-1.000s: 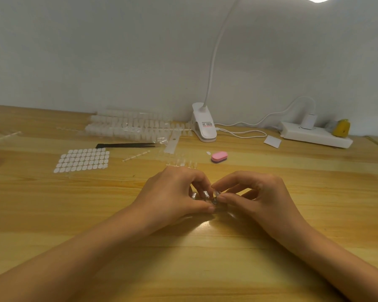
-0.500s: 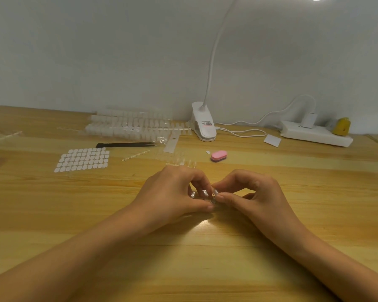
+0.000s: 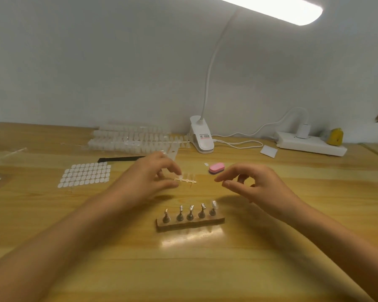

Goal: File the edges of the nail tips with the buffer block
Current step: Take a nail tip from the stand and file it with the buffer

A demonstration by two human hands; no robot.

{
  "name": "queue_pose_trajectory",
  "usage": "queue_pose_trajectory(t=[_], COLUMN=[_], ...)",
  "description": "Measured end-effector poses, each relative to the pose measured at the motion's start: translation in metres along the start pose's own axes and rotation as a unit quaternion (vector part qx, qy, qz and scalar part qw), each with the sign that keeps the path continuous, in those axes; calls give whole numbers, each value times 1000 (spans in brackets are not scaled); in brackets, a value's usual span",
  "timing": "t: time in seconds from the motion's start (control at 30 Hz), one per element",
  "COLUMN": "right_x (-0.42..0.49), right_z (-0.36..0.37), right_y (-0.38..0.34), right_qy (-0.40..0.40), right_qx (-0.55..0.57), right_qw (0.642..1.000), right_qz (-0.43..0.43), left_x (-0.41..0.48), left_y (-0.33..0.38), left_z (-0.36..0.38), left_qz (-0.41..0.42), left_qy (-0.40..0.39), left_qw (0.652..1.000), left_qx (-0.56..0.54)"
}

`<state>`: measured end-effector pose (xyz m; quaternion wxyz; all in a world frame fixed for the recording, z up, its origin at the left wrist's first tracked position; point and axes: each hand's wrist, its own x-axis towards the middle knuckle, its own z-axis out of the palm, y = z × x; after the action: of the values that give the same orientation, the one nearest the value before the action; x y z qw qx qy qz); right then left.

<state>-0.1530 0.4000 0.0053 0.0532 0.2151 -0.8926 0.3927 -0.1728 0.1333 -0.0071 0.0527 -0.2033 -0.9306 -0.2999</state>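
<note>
Reaching step in hand; filing not yet begun, by the look of it. Item 1: left hand, fingers curved, index + thumb tips at the left end of a clear plastic nail-tip strip lying on the yellow wooden table; cannot tell whether pinched or only touched. Item 2: right hand, loosely curled, thumb & forefinger apart, nothing in it, hovering near the pink oval buffer block. Block lies untouched on the table, betw. the two hands and slightly beyond them, w/ a small white loose nail tip just beside its left end. Item 3: brown wooden bar holder w/ five small metal pegs, nearer the person than both hands; the rightmost peg bears a clear nail tip, other peg tops too small to tell. Next move, est.: right hand makes a short reach fwd to take the block by its sides; left needs a firm pinch on one tip, edge exposed. Parts are light and prob. slide easily.
</note>
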Motion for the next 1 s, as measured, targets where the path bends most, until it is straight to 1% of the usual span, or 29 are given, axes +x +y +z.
queue_pose_trajectory(t=[0.07,0.13,0.23,0.33,0.43,0.57,0.7,0.83,0.93,1.0], right_x=[15,29,44,50,53,53,51,48,44,42], right_z=[5,15,32,43,47,51,51,49,48,49], right_y=[4,7,7,6,11,16,17,17,11,5], right_qy=[-47,-70,-45,-16,14,44,42,28,45,66], right_qx=[-43,-88,-126,-151,-133,-96,-54,-43,-26,-68], right_qw=[998,993,991,988,991,994,997,997,993,983], right_qz=[15,22,22,3,-11,-24,-33,-52,-103,-158], left_x=[-1,-2,-3,-3,-2,0,2,1,-1,-3], left_y=[-9,-13,-14,-13,-14,-14,-18,-18,-15,-11], left_z=[8,12,15,17,18,19,20,18,17,18], left_qz=[-4,0,13,17,19,13,11,14,11,22], left_qy=[3,23,49,58,64,70,72,78,75,71], left_qw=[1000,999,998,998,998,997,997,994,995,996], left_qx=[30,30,26,19,20,-6,-40,-72,-65,-51])
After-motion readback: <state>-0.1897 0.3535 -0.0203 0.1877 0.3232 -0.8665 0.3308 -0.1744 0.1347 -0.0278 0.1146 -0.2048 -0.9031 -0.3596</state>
